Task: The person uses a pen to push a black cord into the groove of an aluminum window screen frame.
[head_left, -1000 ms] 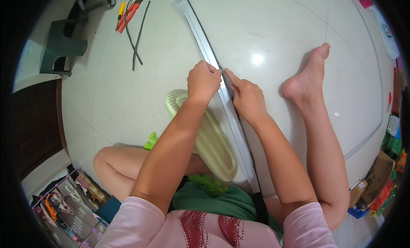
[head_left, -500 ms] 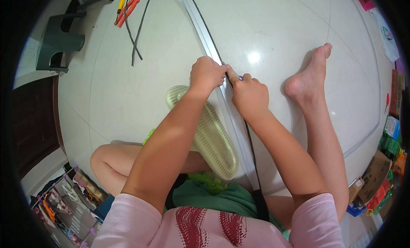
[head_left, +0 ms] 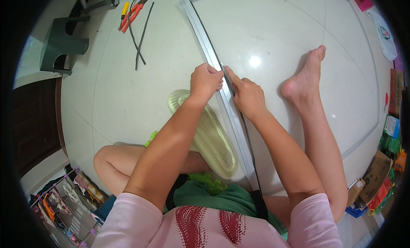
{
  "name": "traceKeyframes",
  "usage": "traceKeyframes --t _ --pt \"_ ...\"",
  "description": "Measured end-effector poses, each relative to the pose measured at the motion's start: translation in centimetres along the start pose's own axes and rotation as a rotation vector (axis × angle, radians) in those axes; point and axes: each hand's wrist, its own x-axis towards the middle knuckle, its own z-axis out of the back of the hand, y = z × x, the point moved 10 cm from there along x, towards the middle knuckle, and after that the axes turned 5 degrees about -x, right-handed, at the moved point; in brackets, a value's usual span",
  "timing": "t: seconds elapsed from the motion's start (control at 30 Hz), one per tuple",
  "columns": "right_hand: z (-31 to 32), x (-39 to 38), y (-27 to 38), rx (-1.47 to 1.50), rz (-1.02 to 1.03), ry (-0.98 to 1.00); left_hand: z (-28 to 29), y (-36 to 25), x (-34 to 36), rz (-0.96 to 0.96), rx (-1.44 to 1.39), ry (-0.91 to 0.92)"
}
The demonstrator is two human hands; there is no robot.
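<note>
A long silvery metal frame (head_left: 239,135) lies on the floor in front of me, one rail running up between my arms. Along that rail's inner edge runs a thin black strip (head_left: 205,28). My left hand (head_left: 206,82) is curled closed over the rail, thumb beside the strip. Just across the rail is my right hand (head_left: 249,96), its index finger stretched along the strip and the other fingers folded. Whatever it grips is mostly hidden; only a small pale tip shows by the index fingertip. Beneath my left forearm lies a pale green translucent slipper (head_left: 213,137).
At upper left lie red-handled pliers (head_left: 132,17), a yellow-handled tool (head_left: 124,10) and loose black strips (head_left: 147,34). A dark green stool (head_left: 64,39) stands left of them. My bare right foot (head_left: 303,73) rests inside the frame. Boxes (head_left: 376,173) line the right side.
The view has shifted slightly, moving the upper floor items down and right. My right index finger has straightened along the strip; the purplish bit seen at that hand before is now hidden.
</note>
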Motion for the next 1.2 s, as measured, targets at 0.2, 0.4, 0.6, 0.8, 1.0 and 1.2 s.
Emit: traceKeyframes --t 0.2,0.4,0.6,0.8,1.0,1.2 --pt "0.2 0.1 1.5 -0.223 -0.001 0.062 0.3 -0.2 0.0 -0.001 0.133 -0.017" --pt "0.6 0.6 0.4 -0.148 -0.028 0.088 -0.4 0.0 0.5 -0.024 0.232 -0.017" --pt "-0.7 0.4 -0.3 0.090 -0.063 0.127 0.2 0.8 0.9 -0.020 0.047 0.024" --pt "-0.5 0.1 0.7 -0.080 -0.043 0.115 0.2 0.6 0.4 -0.039 0.093 0.028" --pt "-0.3 0.2 0.1 -0.150 -0.071 0.091 -0.5 -0.6 0.1 -0.087 0.202 0.017" --pt "-0.2 -0.8 -0.1 -0.052 -0.063 0.121 0.4 0.6 0.4 -0.031 0.085 0.032"
